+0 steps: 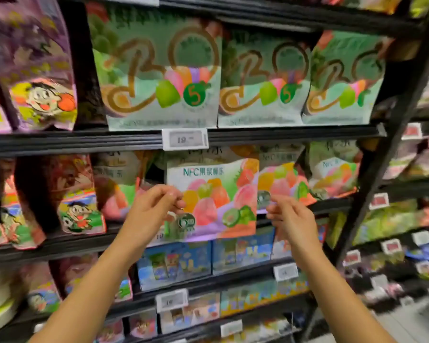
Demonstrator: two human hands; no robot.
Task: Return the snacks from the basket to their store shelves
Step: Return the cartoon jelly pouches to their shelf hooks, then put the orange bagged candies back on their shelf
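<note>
While green bags [159,73] crowd above, both hands' [154,206] grip pinches the jelly bag [216,196].

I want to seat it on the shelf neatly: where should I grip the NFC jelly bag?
Grip the NFC jelly bag by its flat left and right side edges, coming from the front. It stands upright, tilted, its front toward you, neighbouring bags close behind.
</note>
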